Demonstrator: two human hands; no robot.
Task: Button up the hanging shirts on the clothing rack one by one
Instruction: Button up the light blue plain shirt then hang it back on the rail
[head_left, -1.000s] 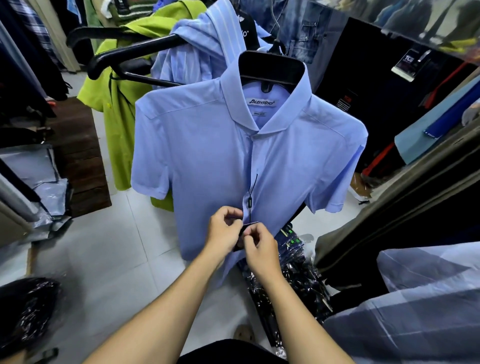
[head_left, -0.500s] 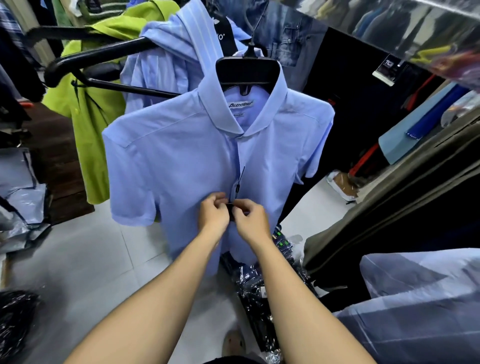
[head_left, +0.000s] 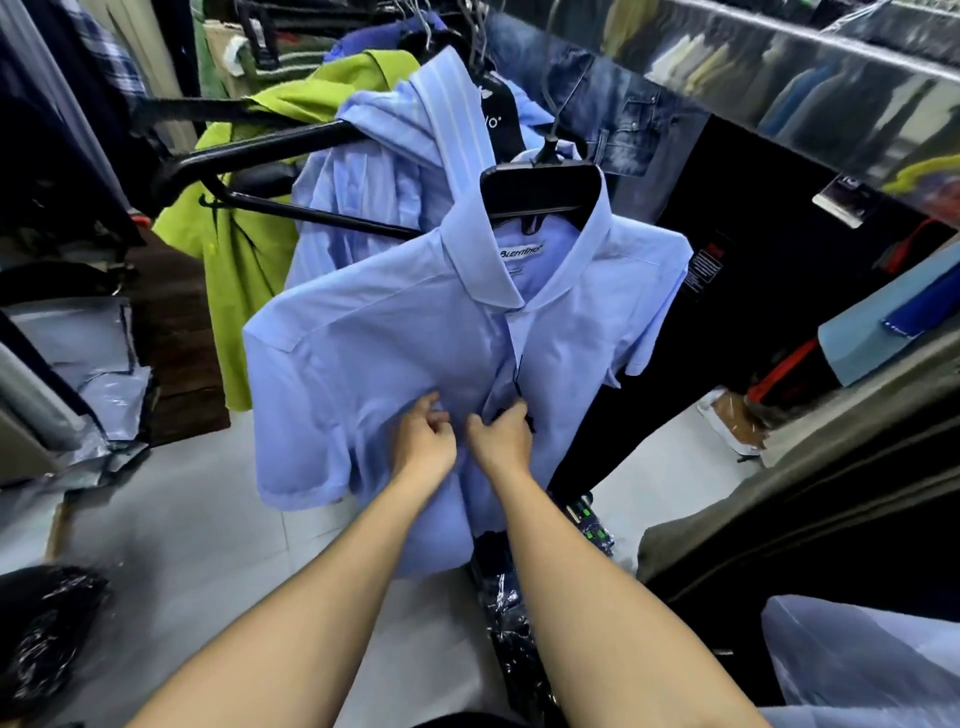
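Fingers (head_left: 435, 415) of both hands pinch the blue shirt (head_left: 363, 364) placket mid-chest — fastening a button — next one sits lower.

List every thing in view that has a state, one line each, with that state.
light blue shirt: hanging on a hanger, front closed near the collar, being worked at mid-placket
black hanger: hooked on the rack, carrying the shirt
left hand: fingers curled, pinching the shirt front
right hand: fingers curled on the placket edge
striped blue shirt: hanging behind
green shirt: hanging, farther back
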